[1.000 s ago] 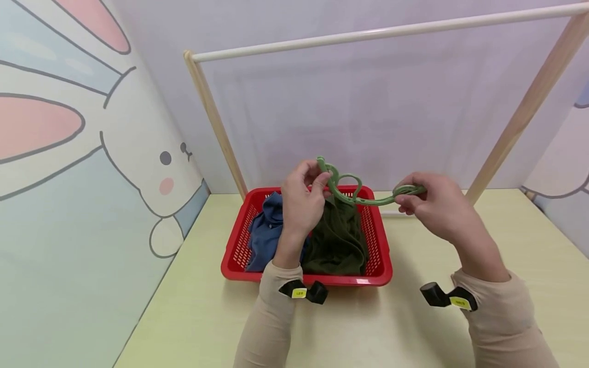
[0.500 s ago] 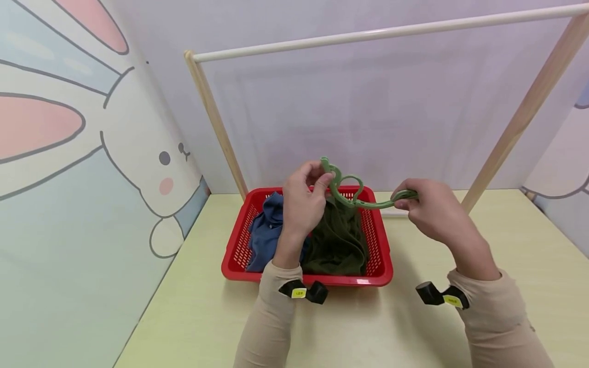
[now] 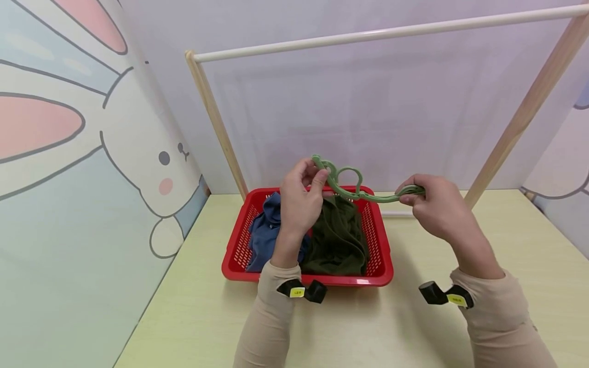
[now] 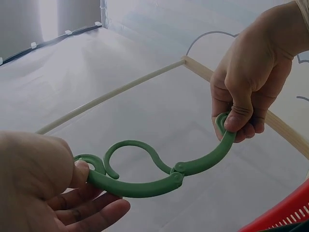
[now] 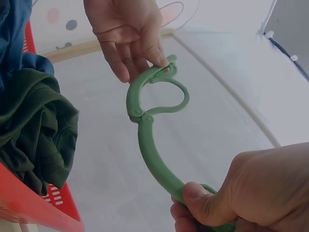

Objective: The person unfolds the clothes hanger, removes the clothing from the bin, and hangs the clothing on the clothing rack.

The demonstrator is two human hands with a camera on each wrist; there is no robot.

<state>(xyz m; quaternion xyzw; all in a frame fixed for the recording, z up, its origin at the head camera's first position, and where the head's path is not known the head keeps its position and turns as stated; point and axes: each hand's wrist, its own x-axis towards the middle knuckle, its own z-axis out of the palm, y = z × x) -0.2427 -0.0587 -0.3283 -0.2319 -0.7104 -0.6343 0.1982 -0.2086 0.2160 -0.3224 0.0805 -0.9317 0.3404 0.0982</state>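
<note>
A green folding hanger (image 3: 382, 198) is stretched between both hands above the back of a red basket. Its two curved arms meet at a middle joint, and the hook (image 4: 129, 143) curls beside that joint. My left hand (image 3: 301, 199) pinches one arm's looped end between thumb and fingers. At the other end, my right hand (image 3: 437, 207) grips the second arm, covering part of its loop. Below lie a blue garment (image 3: 264, 245) and a dark green garment (image 3: 338, 240), folded in the basket (image 3: 382, 255).
Behind the basket stands a rack with a white rail (image 3: 368, 36) and wooden posts (image 3: 529, 107). The pale table (image 3: 184, 317) extends around the basket. A wall with a painted rabbit (image 3: 142, 153) rises on the left.
Both hands keep their hold on the hanger. It dips slightly, then rises again, and the hook has turned a little. The basket and garments have stayed put.
</note>
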